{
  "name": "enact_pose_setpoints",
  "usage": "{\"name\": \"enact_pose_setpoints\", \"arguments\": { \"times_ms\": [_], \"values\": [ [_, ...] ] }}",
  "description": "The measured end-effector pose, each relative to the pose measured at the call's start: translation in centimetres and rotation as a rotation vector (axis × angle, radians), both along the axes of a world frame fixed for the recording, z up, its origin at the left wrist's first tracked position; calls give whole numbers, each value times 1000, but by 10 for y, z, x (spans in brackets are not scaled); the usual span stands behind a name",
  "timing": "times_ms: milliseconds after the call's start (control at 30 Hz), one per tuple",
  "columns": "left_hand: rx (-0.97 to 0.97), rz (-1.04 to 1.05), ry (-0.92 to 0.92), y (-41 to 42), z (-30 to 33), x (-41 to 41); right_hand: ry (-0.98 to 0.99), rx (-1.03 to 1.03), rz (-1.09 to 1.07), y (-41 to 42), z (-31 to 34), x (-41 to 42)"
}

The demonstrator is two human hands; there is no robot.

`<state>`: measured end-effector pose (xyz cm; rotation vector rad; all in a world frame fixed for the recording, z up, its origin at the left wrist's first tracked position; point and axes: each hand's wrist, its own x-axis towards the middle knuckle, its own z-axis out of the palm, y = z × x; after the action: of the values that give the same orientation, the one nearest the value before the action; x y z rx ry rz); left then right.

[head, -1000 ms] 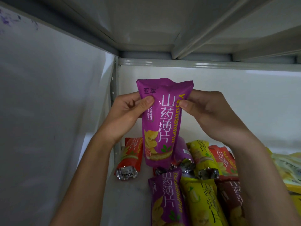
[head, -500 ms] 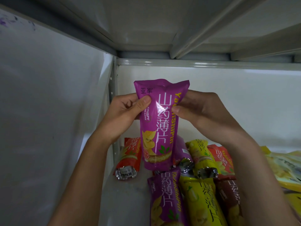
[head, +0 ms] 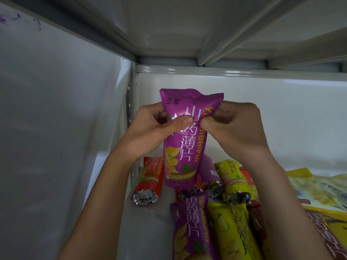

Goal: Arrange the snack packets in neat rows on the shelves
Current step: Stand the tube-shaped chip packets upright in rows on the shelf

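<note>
Both my forearms reach up from six o'clock into the grey metal shelf (head: 146,222), my left hand (head: 150,134) and right hand (head: 238,128) each pinching the upper part of one upright purple packet (head: 184,147) at centre, thumbs pressed nearly together on its crumpled front. Below, toward five o'clock, lie loose packets: at least two purple, two yellow tubes (head: 234,228) and a red one (head: 150,179) at seven o'clock. The held packet is glossy, with white characters and pictured crisps.

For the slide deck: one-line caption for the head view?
Left hand and right hand pinch an upright purple snack packet above mixed packets on the shelf.
</note>
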<state>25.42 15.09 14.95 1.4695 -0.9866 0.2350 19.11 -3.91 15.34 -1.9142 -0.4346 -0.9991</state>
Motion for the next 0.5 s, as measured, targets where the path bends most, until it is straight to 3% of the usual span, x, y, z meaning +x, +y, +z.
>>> {"name": "enact_pose_setpoints", "arguments": {
  "times_ms": [500],
  "values": [
    [-85, 109, 5, -9, -1, 0, 45, -155, -4, -18, -1, 8]
  ]
}}
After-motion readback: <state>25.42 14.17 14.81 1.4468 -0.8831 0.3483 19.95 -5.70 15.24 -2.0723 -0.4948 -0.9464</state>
